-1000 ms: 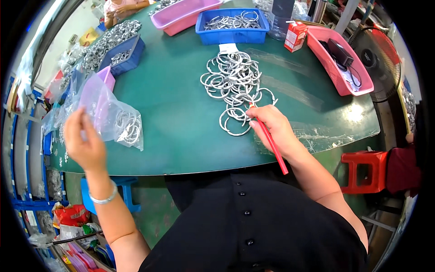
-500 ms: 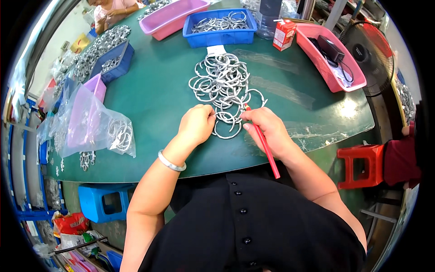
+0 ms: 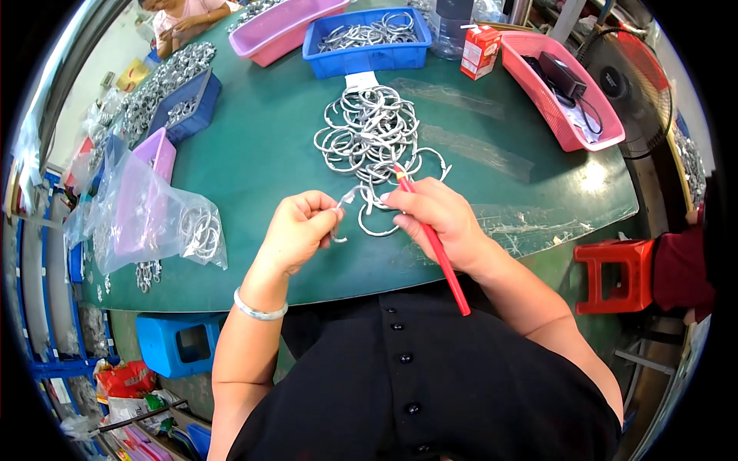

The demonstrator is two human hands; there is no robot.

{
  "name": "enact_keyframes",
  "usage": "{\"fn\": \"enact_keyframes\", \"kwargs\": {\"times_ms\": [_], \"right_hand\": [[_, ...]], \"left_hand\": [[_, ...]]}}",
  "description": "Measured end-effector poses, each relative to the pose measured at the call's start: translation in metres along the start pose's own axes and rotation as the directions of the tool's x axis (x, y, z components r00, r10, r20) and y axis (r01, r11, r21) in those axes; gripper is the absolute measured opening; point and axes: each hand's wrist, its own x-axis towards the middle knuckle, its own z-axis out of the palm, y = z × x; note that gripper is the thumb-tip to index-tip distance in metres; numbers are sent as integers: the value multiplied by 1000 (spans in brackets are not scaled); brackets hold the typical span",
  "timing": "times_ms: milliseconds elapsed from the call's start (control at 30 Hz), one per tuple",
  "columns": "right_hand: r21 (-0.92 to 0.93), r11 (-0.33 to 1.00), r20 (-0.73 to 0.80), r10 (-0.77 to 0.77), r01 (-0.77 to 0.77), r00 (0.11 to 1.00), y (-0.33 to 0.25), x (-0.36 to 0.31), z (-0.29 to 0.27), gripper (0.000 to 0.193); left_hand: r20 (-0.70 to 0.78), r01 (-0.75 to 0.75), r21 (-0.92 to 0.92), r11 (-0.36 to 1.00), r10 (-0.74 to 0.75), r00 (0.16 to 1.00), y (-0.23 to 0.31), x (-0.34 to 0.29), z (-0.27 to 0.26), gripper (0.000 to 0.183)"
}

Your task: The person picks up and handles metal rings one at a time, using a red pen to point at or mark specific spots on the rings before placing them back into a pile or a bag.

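A heap of silvery metal rings [image 3: 377, 127] lies on the green table in front of me. My left hand [image 3: 301, 227], left of the heap's near end, is closed on a silver ring [image 3: 342, 237] that shows an open gap. My right hand [image 3: 440, 219] grips a red pencil-like stick [image 3: 442, 260], its pale tip pointing into the near part of the heap. The right fingertips are close to the rings; whether they also pinch one is hard to tell. A loose ring [image 3: 378, 230] lies just below the right fingers.
Behind the heap stands a blue bin [image 3: 367, 60] of rings beside a pink bin [image 3: 284, 32]. At right are a drink carton [image 3: 480, 52], a pink basket [image 3: 567, 138] and a fan [image 3: 615, 84]. A plastic bag [image 3: 146, 207] covers the left side. Another person [image 3: 188, 23] sits far left.
My left hand has moved left and toward me, away from the heap, with a ring now visible in its fingers. The right hand has shifted slightly left with the red stick.
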Motion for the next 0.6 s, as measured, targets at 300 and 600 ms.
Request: {"fn": "enact_keyframes", "kwargs": {"times_ms": [300,600], "right_hand": [[48,995,10,-86,86,996,-4,3,4,30],[105,990,-76,-82,90,994,-3,6,0,19]], "left_hand": [[286,197,26,980,-196,938,-5,-10,6,8],[216,93,-318,943,-24,976,-9,-21,3,23]]}}
